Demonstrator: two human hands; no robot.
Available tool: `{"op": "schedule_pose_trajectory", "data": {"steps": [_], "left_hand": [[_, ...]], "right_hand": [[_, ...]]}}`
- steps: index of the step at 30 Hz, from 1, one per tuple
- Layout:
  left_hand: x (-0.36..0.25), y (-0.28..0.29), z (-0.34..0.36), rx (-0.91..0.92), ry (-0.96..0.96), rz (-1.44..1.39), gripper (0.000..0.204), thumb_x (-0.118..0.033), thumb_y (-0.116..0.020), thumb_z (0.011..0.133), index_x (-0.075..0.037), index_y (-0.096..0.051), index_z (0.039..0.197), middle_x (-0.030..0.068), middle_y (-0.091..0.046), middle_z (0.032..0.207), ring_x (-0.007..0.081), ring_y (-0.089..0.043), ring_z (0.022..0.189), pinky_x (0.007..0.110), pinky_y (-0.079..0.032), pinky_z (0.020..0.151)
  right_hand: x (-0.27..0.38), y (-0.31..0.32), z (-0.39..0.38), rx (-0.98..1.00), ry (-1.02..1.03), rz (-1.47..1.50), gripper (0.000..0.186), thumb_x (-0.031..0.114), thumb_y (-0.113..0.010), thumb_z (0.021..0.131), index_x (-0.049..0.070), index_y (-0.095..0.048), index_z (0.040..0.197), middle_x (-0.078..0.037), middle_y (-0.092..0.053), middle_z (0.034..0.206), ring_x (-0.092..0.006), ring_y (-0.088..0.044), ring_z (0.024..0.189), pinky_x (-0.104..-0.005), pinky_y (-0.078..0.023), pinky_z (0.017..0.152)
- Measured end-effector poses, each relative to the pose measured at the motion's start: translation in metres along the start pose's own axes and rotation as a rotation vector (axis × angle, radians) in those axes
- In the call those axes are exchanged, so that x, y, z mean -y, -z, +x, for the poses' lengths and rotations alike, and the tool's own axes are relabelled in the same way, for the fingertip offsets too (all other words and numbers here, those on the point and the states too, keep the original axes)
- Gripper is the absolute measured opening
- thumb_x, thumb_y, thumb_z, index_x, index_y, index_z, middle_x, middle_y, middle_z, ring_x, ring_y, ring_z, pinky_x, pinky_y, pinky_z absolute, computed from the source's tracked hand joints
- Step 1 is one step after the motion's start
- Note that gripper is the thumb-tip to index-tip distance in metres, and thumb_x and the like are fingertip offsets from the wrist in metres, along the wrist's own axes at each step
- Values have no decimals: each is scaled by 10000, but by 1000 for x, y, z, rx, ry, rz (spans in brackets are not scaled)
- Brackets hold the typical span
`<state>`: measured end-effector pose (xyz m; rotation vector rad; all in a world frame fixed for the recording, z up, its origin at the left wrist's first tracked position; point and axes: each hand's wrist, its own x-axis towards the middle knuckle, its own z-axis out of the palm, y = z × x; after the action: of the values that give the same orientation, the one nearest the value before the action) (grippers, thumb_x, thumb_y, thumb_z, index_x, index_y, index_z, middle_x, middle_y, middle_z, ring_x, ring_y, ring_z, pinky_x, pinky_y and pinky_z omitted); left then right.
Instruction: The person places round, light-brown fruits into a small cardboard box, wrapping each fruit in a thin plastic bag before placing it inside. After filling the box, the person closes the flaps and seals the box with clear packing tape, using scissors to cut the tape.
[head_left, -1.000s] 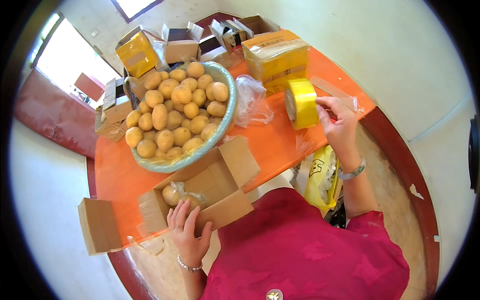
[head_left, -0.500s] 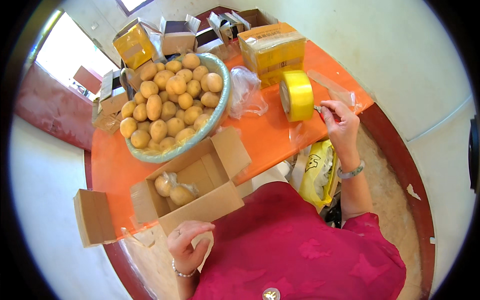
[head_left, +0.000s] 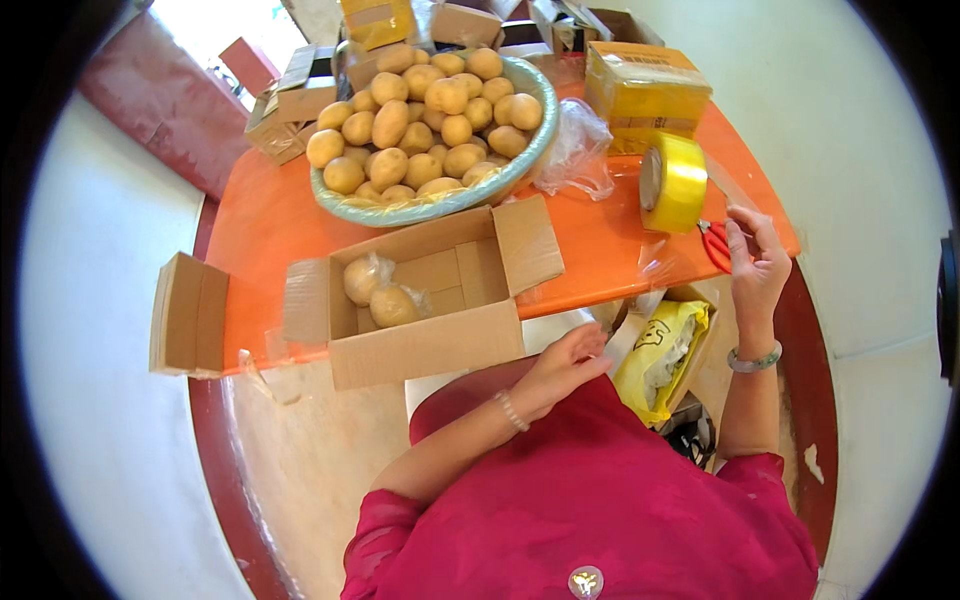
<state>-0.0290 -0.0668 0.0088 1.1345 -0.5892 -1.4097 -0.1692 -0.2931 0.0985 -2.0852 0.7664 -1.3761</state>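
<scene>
R hand (head_left: 755,265) fingers loose on red scissors (head_left: 714,243) by tape roll (head_left: 673,182), not gripped yet; get thumb+finger thru loops first; L hand (head_left: 562,368) empty, near box (head_left: 430,300).

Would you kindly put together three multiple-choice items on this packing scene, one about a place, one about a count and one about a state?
1. Where does the yellow roll of packing tape stand?
A. on the orange table, by the right hand
B. inside the open cardboard box
C. on the floor

2. How many wrapped potatoes lie in the open brown cardboard box?
A. none
B. two
C. six

3. How are the box's top flaps?
A. taped shut
B. torn off
C. folded open

Answers: 1 A, the roll stands on edge on the tabletop near the red-handled scissors; 2 B, two bagged potatoes show inside; 3 C, the flaps spread outward and the inside shows.
</scene>
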Motion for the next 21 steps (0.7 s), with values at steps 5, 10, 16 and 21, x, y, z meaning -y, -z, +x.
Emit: {"op": "schedule_pose_trajectory", "data": {"steps": [5,10,16,21], "left_hand": [[6,-19,58,-125,58,-133,469,-262,-636,909,-59,-472,1298,63,-522,1271,168,-518,1136,333,-432,928],[14,-26,72,-130,78,-478,259,-262,-617,925,-97,-573,1119,40,-610,1085,137,-572,989,300,-462,841],[32,-17,72,-140,98,-330,267,-300,-577,948,-79,-585,1097,55,-619,1038,131,-574,925,286,-481,772],[11,-36,61,-168,88,-240,294,-316,-551,960,-55,-592,1088,48,-617,1018,125,-570,911,282,-476,752]], "right_hand": [[12,-8,20,42,93,-85,327,44,-676,820,13,-607,1138,-96,-635,1135,-173,-611,926,-294,-484,822],[17,-12,24,56,160,-146,327,32,-669,807,10,-611,1127,-101,-625,1166,-215,-590,1001,-310,-481,836],[26,-20,20,83,246,-111,248,-26,-645,808,-10,-628,1055,-110,-636,1124,-243,-609,1008,-328,-483,860],[26,-8,15,37,156,-71,205,-37,-637,819,-8,-634,1022,-112,-647,1069,-227,-634,928,-295,-522,748]]}}
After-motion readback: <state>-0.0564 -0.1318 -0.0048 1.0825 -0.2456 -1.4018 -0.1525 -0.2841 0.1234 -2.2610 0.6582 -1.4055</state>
